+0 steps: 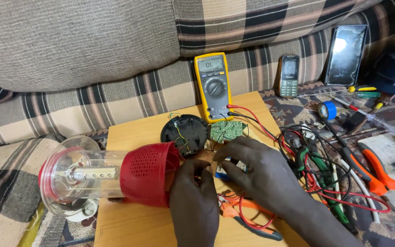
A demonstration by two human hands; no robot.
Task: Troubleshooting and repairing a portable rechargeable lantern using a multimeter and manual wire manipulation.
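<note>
Hands meet at centre: left hand (193, 192) fingers pinch wiring by the red lantern base (148, 174); right hand (252, 169) grips a blue battery (221, 173). Thin wires toward the circuit board (226, 131), twelve o'clock, might snap if tugged.

Soft, even indoor light, sharp focus across the board (129, 137); glare whitens the phone (346, 48) screen, and the edges perhaps bend slightly.

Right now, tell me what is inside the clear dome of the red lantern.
Inside the clear dome a pale upright strip of small lights shows on a slim post. Where the post enters the red base is covered.
</note>
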